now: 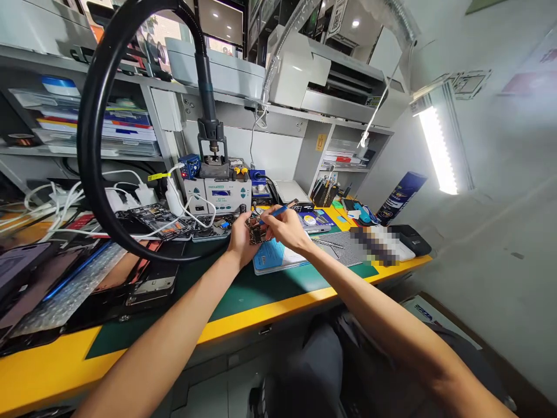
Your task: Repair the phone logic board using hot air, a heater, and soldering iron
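Observation:
My left hand (241, 239) is closed around a small circuit board (256, 231), holding it up above the green mat (243, 290). My right hand (285, 226) pinches a thin blue-handled tool (273, 212) whose tip points down-left at the board. Both hands meet over a light blue pad (272, 256) that lies on the mat. The fine detail of the board is too small to make out.
A rework station (217, 194) with a black hose loop (87, 133) stands behind the hands. Opened phones (159, 219), white cables and screens crowd the left of the bench. Tweezers on a grey mat (337, 247), a black case (411, 238) and a tool holder (325, 194) sit right.

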Available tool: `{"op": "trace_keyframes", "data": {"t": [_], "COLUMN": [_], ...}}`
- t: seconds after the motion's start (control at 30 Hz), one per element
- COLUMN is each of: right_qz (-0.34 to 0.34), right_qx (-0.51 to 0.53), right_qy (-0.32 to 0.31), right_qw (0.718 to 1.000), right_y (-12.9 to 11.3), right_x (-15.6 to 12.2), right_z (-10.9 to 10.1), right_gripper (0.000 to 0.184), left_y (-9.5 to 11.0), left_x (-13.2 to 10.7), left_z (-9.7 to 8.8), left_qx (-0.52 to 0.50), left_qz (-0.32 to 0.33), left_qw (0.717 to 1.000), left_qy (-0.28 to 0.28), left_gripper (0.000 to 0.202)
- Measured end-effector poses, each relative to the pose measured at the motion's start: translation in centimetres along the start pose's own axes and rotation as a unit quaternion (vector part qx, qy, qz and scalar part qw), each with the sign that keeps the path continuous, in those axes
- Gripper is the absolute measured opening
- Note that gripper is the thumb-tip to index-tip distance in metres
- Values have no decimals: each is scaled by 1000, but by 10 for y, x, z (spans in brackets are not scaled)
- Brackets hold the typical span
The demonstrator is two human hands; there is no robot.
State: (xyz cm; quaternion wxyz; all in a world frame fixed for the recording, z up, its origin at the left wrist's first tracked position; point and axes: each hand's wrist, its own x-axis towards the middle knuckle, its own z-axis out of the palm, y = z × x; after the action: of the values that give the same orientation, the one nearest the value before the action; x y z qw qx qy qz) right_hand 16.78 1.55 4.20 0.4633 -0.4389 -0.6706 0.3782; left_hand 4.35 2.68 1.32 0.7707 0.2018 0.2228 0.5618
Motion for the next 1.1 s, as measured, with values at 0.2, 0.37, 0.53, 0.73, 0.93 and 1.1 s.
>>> {"op": "trace_keyframes", "data": {"t": [0.2, 0.37, 0.53, 0.73, 0.93, 1.1], "right_qz": [0, 5, 18, -9, -68, -130], "right_qx": [46, 83, 102, 142, 90, 25], "right_qy": [-49, -104, -136, -130, -107, -95], "right_qw": [998, 991, 985, 981, 988, 987], "right_y": [5, 9, 12, 24, 32, 30], "right_x": [16, 28, 36, 39, 26, 21], "right_z": [-9, -16, -23, -20, -22, -24], "right_gripper": [9, 7, 9, 6, 9, 18], "left_y": [1, -1, 0, 2, 2, 4], "left_x": [6, 9, 12, 15, 15, 15], "left_z": [-3, -6, -4, -6, -9, -13], "left_qx": [-11, -19, -18, -20, -20, -11], "left_qz": [-16, -23, -15, -28, -63, -78], "left_qw": [999, 999, 998, 997, 997, 993], "left_qy": [25, 43, 62, 72, 50, 84], "left_gripper": [28, 27, 31, 36, 35, 32]}}
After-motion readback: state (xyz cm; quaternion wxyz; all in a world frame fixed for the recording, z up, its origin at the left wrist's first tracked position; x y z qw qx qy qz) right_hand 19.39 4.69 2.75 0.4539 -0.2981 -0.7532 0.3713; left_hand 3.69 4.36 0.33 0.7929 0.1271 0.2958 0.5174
